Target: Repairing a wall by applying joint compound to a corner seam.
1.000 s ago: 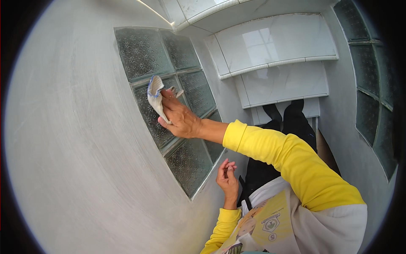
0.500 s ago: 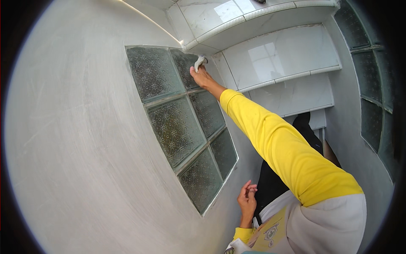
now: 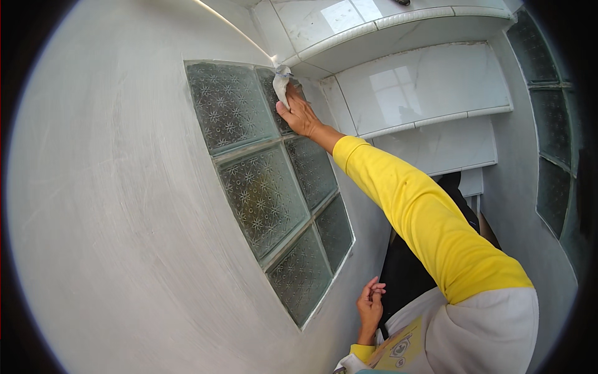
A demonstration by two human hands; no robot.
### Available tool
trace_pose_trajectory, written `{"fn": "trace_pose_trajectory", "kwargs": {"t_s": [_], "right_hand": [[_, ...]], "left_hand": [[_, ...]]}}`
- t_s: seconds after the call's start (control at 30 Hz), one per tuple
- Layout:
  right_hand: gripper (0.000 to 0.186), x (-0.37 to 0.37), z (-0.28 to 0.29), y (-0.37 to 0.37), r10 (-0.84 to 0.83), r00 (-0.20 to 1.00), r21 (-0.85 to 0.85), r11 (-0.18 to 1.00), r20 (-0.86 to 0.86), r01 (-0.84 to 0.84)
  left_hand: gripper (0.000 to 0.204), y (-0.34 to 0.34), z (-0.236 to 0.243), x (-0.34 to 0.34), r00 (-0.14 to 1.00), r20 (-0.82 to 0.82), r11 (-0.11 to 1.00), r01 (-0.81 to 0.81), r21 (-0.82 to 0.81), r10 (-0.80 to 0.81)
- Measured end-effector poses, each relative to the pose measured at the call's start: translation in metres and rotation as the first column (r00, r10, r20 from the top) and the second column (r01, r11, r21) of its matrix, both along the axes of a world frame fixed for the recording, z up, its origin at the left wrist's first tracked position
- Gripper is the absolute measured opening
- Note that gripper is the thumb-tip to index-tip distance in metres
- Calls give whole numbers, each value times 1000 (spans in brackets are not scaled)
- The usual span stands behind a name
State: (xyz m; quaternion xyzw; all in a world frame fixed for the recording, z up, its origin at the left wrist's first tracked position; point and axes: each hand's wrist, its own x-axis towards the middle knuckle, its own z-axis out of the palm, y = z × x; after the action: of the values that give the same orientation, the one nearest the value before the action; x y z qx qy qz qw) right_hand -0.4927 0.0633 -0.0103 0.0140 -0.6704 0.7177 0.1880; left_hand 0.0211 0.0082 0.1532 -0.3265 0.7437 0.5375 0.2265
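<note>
My right arm, in a yellow sleeve, reaches up and across to a panel of patterned glass blocks [image 3: 232, 109] set in the wall. At the upper right block my right hand [image 3: 301, 116] is closed on a whitish cloth [image 3: 281, 84], whose folds stick out beyond the fingers along the glass. Part of that block is hidden behind hand and cloth. Low down near my body, my left hand [image 3: 371, 305] hangs with loosely curved fingers, a little apart, and nothing visible in them. It touches neither the wall nor the glass.
A pale painted wall [image 3: 124, 206] surrounds the glass panel. Glossy white tiled steps [image 3: 430, 84] rise ahead on the right. Another glass block panel [image 3: 553, 121] is in the right-hand wall. A thin pale cable-like line [image 3: 240, 31] runs along the wall's top. A dark object [image 3: 402, 2] lies on the upper step.
My right hand has moved slightly left on the upper right block, and more of the cloth now shows. The view has shifted a little. My left hand keeps its loose pose.
</note>
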Motion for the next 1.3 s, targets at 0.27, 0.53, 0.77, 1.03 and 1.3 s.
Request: {"fn": "trace_pose_trajectory", "kwargs": {"t_s": [0.27, 0.53, 0.77, 1.03, 1.3], "right_hand": [[74, -23, -40, 24, 103, 853, -116, 992, 511, -50], [73, -17, 33, 21, 148, 969, -113, 985, 199, -127], [74, 10, -15, 26, 71, 982, -26, 997, 177, -67], [74, 109, 35, -21, 180, 982, 53, 983, -57, -177], [73, 102, -31, 10, 129, 904, -2, 990, 407, -140]], "left_hand": [[36, 3, -3, 1, 998, 54, 1000, 25, 6, -26], [36, 3, -7, 7, 996, 67, 998, 49, 38, -52], [35, 11, -6, -3, 992, 58, 994, 106, 38, -108], [36, 4, -10, 9, 988, 117, 994, 99, 37, -103], [36, 14, -12, 2, 981, 63, 981, 176, 81, -181]]}}
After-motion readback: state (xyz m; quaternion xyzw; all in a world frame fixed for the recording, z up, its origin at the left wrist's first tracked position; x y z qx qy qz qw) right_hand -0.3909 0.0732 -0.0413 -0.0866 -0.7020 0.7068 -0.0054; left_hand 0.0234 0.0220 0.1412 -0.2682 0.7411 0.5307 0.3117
